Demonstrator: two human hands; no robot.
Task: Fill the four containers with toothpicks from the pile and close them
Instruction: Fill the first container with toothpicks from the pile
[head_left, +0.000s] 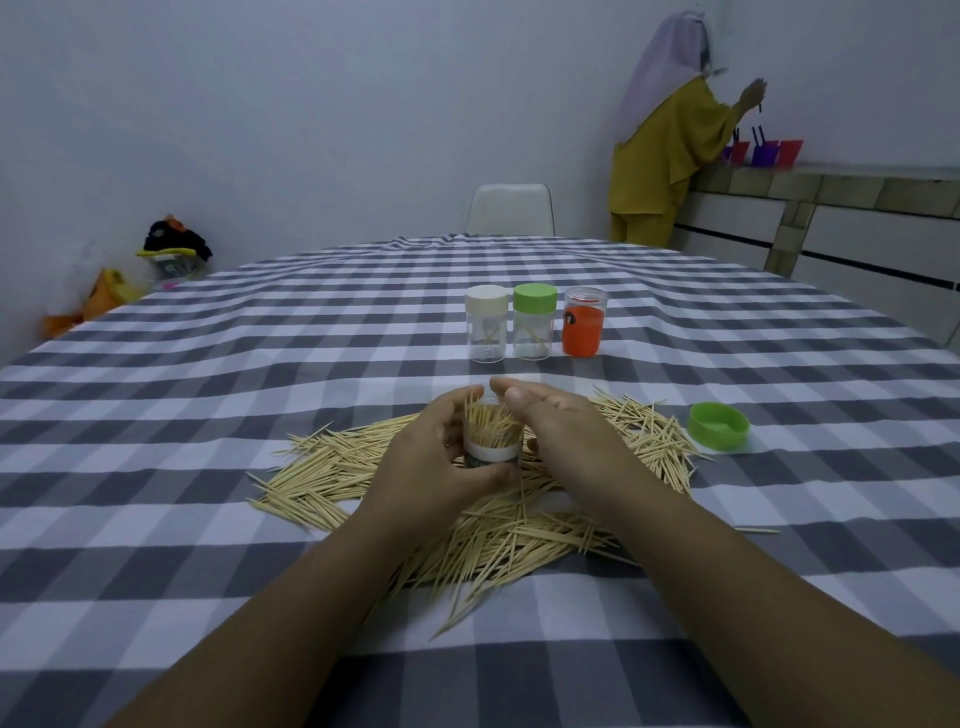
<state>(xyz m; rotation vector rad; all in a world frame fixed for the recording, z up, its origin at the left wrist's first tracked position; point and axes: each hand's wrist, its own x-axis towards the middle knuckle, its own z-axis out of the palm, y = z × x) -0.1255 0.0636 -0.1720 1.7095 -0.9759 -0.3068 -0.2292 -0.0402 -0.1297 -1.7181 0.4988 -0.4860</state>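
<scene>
One open container (492, 441) at centre of toothpick pile (483, 499), packed with upright toothpicks, no lid. Left hand (441, 457) grips container wall, fingers curled round it. Right hand (558, 431) beside container on right, fingers straight, fingertips at rim over toothpick tips. Loose green lid (718, 426) right of pile, on table (208, 415). Far: white-lidded container (486, 323), green-lidded container (534, 321), orange container (584, 328) in row, close together.

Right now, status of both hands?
Left hand: fingers curled round the open toothpick container, holding it.
Right hand: open, fingers straight over the container's mouth, gripping nothing.
</scene>
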